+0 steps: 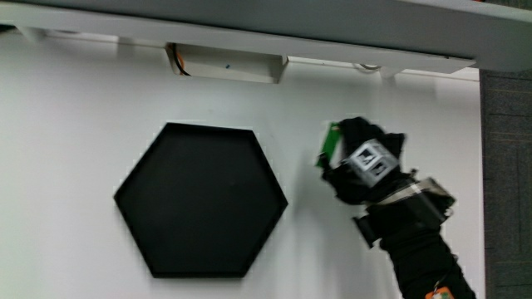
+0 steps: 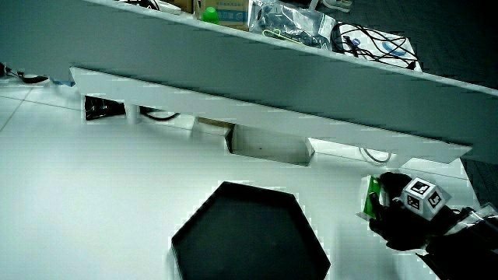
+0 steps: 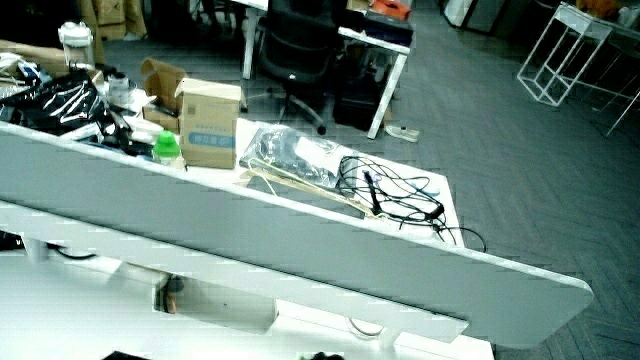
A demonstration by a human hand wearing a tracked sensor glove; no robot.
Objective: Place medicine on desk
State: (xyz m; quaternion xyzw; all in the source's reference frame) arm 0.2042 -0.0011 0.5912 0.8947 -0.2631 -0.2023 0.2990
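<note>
A small green medicine box (image 1: 331, 145) stands upright in the hand (image 1: 362, 169), whose curled fingers are shut on it. The hand, in a black glove with a patterned cube (image 1: 371, 160) on its back, hovers low over the white table beside the black hexagonal tray (image 1: 199, 199). The box is on the tray's side of the hand, with a strip of bare table between box and tray. A side view shows the same: the green box (image 2: 372, 196) in the hand (image 2: 405, 214) beside the tray (image 2: 249, 233). The tray holds nothing.
A low grey partition (image 1: 332, 33) runs along the table, farther from the person than the tray, with a white fixture (image 1: 224, 63) under it. The table's edge (image 1: 480, 166) lies close beside the hand, with grey carpet past it. Boxes and cables (image 3: 380, 195) lie on the neighbouring desk.
</note>
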